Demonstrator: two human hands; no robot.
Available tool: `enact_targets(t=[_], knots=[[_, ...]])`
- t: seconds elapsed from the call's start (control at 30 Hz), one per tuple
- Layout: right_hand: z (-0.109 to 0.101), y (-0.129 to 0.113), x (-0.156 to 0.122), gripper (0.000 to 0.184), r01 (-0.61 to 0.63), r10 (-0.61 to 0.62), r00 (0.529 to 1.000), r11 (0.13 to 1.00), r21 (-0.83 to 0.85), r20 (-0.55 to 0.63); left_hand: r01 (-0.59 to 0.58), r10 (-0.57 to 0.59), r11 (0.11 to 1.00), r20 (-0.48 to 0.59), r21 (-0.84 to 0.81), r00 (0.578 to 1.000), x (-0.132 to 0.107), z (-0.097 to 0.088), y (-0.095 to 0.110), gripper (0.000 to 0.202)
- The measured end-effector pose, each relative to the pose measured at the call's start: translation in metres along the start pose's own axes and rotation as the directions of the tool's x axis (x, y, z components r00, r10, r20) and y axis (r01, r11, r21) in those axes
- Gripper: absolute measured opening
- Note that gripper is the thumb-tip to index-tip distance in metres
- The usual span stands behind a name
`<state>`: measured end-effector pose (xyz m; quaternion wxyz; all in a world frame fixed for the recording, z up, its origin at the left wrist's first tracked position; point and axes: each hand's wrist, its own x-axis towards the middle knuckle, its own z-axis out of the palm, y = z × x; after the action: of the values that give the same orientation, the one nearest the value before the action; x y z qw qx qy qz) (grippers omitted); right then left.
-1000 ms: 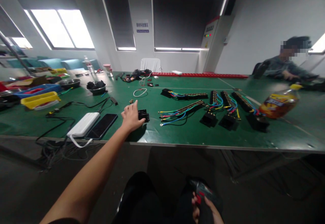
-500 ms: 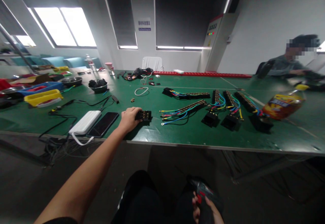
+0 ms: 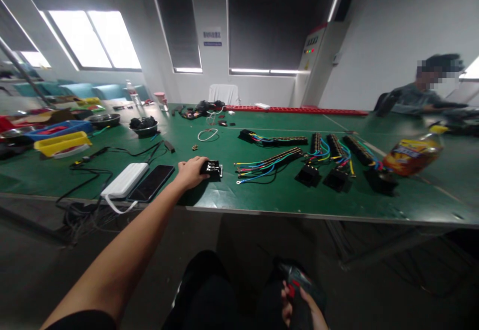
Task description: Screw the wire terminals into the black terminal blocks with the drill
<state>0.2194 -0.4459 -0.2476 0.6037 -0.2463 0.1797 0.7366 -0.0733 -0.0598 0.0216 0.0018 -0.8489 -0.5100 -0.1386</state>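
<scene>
My left hand [image 3: 192, 171] is closed around the left end of a small black terminal block [image 3: 214, 168] with metal contacts, on the green table near its front edge. Low over my lap, my right hand [image 3: 305, 307] grips a dark cordless drill [image 3: 301, 280] with a red trigger. To the right of the block lies a terminal strip [image 3: 284, 156] with yellow, green, red and blue wires [image 3: 250, 170] pointing toward it. A few small brass pieces [image 3: 194, 147] lie just beyond my left hand.
Several wired strips with black housings [image 3: 307, 175] lie to the right, before a drink bottle [image 3: 415, 153]. A phone [image 3: 151, 182] and a white power bank [image 3: 125, 179] lie left of my hand. Yellow [image 3: 62, 144] and blue trays stand further left. A person [image 3: 422, 88] sits at far right.
The terminal block has turned or tilted slightly in my left hand, its end now catching light. The drill stays in my right hand, nearly still. The view has shifted a little.
</scene>
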Motion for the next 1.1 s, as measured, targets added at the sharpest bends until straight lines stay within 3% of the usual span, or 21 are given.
enact_targets(t=[0.13,0.23,0.3,0.37,0.43,0.57,0.73,0.9,1.1], knots=[[0.006,0.001,-0.004,0.034,-0.006,0.005,1.0,1.0,0.018,0.027,0.003,-0.01,0.999,0.125,0.054,0.992,0.014,-0.01,0.004,0.062],[0.007,0.001,-0.005,0.034,-0.022,0.022,0.999,1.0,0.009,0.033,-0.096,0.096,0.993,0.01,0.073,0.995,0.02,-0.015,0.025,0.073],[0.005,0.0,-0.004,0.035,-0.028,0.028,0.999,1.0,-0.004,0.033,-0.216,0.218,0.974,-0.03,0.065,0.975,0.022,-0.015,0.047,0.066],[0.002,-0.001,-0.003,0.036,-0.025,0.025,0.999,1.0,-0.015,0.033,-0.327,0.327,0.944,0.003,0.052,0.945,0.026,-0.011,0.071,0.057],[-0.001,0.0,-0.003,0.037,-0.018,0.019,0.999,1.0,-0.011,0.03,-0.372,0.372,0.928,0.016,0.031,0.928,0.035,-0.005,0.09,0.044],[0.001,0.001,-0.007,0.035,-0.012,0.01,1.0,0.998,0.064,0.028,-0.324,0.326,0.944,0.022,-0.058,0.945,0.072,0.009,0.109,0.03],[0.003,0.003,-0.01,0.034,-0.012,0.009,1.0,0.996,0.092,0.029,-0.238,0.275,0.954,0.22,-0.182,0.936,0.12,0.02,0.121,0.022],[0.0,0.004,-0.006,0.036,0.009,-0.014,0.999,0.994,0.111,0.038,-0.24,0.309,0.944,0.357,-0.226,0.881,0.143,0.026,0.13,0.026],[0.0,0.004,-0.004,0.039,0.004,-0.009,0.999,0.993,0.114,0.044,-0.279,0.378,0.922,0.467,-0.269,0.799,0.155,0.031,0.132,0.028]])
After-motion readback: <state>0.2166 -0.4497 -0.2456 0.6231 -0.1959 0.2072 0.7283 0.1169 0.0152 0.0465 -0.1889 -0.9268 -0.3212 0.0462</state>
